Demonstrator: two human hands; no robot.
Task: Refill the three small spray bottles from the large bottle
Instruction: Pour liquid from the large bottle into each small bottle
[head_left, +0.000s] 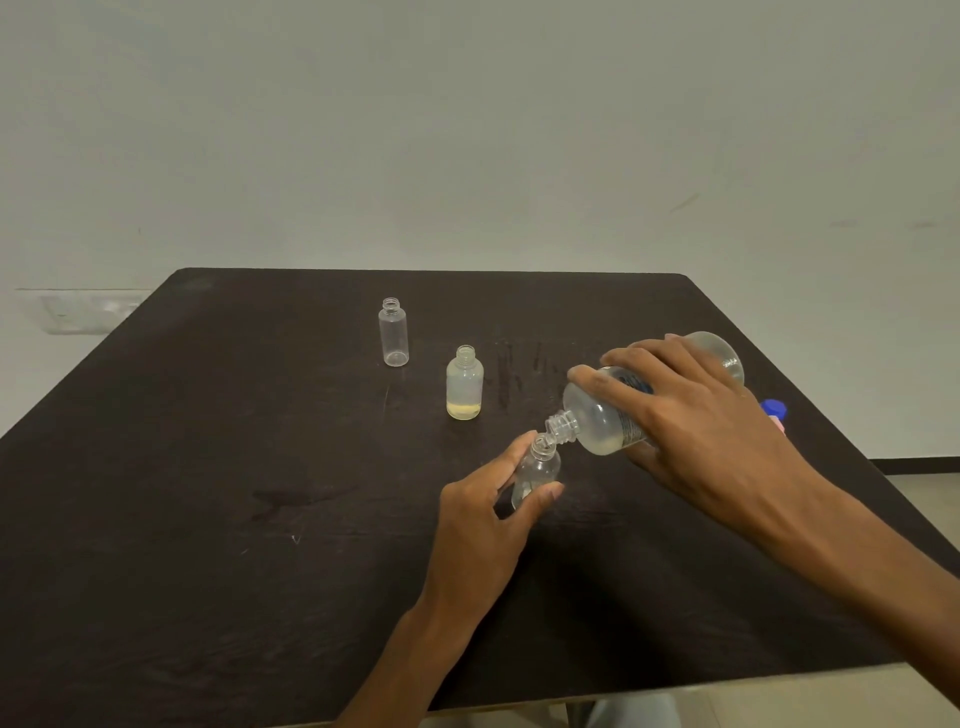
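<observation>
Pouring is under way: right hand wraps the tilted large bottle, its mouth touching the small spray bottle pinched upright by left hand. Next, tilt gently; two uncapped bottles wait beyond.

No text can be read anywhere. The large bottle, near the right edge of the table, carries a label with dark blue print and a strip of fine print, but the right hand covers most of it and what shows is too blurred to make out. The small bottles bear no labels
</observation>
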